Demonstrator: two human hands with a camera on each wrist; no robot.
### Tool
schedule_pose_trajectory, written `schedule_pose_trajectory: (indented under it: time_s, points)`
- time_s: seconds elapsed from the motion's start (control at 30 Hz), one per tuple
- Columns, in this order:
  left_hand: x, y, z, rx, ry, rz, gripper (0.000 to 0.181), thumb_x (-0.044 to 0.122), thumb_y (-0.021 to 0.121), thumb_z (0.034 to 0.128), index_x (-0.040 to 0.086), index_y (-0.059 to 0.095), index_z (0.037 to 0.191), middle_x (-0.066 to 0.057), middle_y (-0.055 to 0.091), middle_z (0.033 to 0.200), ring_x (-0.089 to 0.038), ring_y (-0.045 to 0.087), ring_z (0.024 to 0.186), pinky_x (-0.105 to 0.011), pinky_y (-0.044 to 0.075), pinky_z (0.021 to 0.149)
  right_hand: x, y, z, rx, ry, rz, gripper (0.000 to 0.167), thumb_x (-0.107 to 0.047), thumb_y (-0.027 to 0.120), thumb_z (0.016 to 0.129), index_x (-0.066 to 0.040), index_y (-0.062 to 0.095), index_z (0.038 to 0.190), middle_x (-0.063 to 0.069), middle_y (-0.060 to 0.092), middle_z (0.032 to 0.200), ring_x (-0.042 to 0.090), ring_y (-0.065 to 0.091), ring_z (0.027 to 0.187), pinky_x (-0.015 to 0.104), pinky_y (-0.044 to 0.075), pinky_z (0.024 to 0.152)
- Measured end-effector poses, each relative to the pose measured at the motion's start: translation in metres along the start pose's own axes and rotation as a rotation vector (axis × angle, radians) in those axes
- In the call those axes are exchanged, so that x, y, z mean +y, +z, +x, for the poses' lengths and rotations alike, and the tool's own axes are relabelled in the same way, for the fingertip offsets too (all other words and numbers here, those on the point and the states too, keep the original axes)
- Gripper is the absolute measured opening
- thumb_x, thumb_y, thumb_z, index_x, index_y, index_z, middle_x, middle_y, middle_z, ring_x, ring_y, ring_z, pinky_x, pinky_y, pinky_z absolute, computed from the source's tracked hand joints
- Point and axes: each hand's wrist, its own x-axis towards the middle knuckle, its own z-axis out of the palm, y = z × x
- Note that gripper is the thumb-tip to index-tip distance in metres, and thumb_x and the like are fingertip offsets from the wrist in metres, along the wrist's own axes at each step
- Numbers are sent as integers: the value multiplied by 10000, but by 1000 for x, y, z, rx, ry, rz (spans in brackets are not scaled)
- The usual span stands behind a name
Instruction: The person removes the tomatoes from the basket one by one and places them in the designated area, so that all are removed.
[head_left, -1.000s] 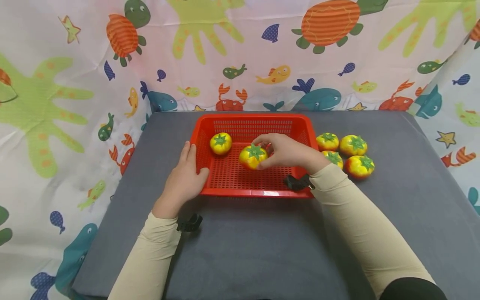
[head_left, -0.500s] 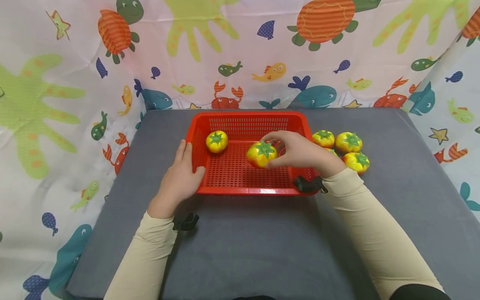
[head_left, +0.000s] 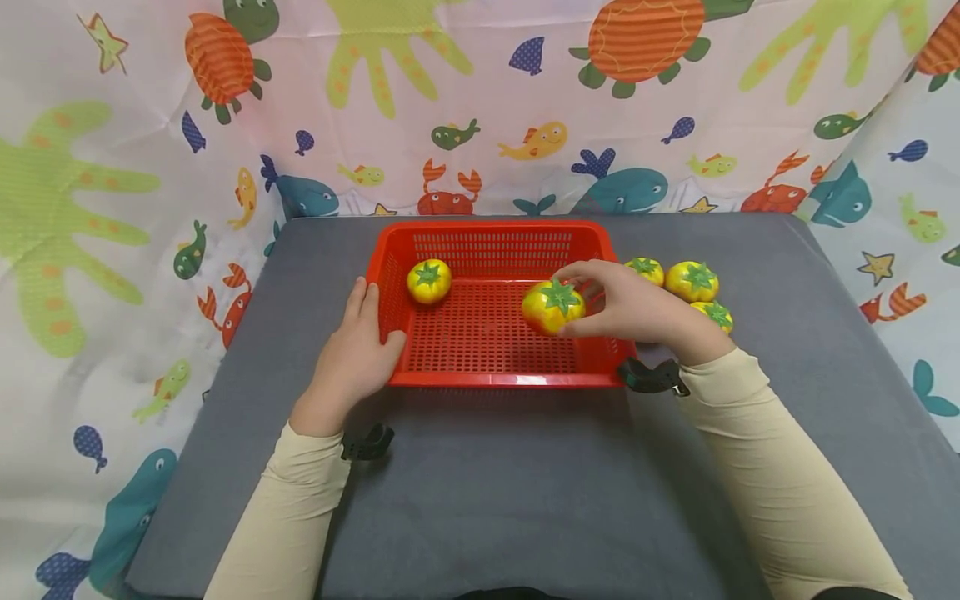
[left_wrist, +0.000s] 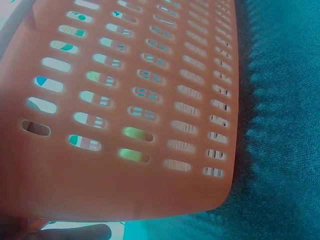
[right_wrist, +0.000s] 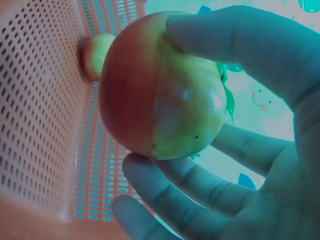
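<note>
My right hand point(head_left: 630, 308) holds a yellow-and-red toy tomato point(head_left: 549, 308) with a green leafy top between thumb and fingers, over the right part of the red basket point(head_left: 498, 381). In the right wrist view the thumb presses one side of the tomato point(right_wrist: 165, 95), fingertips on the other. A second tomato point(head_left: 429, 282) sits inside the basket at the back left. My left hand point(head_left: 348, 354) rests with straight fingers against the basket's left side, thumb by the near left corner. The left wrist view shows mostly the basket's slotted wall point(left_wrist: 110, 180).
Several similar tomatoes point(head_left: 692, 282) stand together on the grey table right of the basket, partly hidden behind my right hand. A sea-animal patterned cloth point(head_left: 480, 92) hangs behind and at the sides. Grey tabletop point(head_left: 495, 492) lies in front of the basket.
My right hand has moved right with the tomato, from the basket's middle toward its right side. The left hand stays at the basket's left side. The head view has shifted slightly.
</note>
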Motion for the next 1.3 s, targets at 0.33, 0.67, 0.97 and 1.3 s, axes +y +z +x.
schedule_pose_trajectory:
  time_s: [0.33, 0.67, 0.97, 1.3]
  points:
    - [0, 1, 0, 3, -4, -11, 875, 326, 548, 982, 81, 107, 1696, -93, -9, 1778, -481, 586, 1262, -627, 576, 918, 7, -15, -23, 64, 19, 6, 677, -245, 870, 831, -122, 592, 1437, 111, 623, 1332, 322, 600, 1164, 457, 615, 850]
    - [1, -2, 0, -8, 4, -2, 871, 327, 535, 986, 63, 100, 1692, -109, -6, 1776, -496, 509, 1369, -676, 506, 1008, 22, -22, -50, 101, 27, 66, 685, -258, 870, 850, -131, 575, 1455, 111, 586, 1359, 334, 565, 1204, 359, 613, 800]
    - [1, -2, -1, -14, -9, -2, 891, 323, 559, 980, 76, 90, 1696, -107, -11, 1777, -486, 478, 1397, -665, 519, 992, 38, -27, -70, 153, 64, 19, 701, -243, 888, 834, -114, 582, 1451, 123, 622, 1267, 334, 608, 1127, 257, 576, 752]
    - [1, -1, -1, -11, 1, 4, 888, 312, 563, 979, 61, 97, 1692, -114, -10, 1776, -504, 490, 1390, -675, 515, 987, 61, -24, -88, 166, 70, 58, 702, -200, 862, 859, -87, 546, 1476, 153, 580, 1327, 356, 564, 1174, 216, 577, 727]
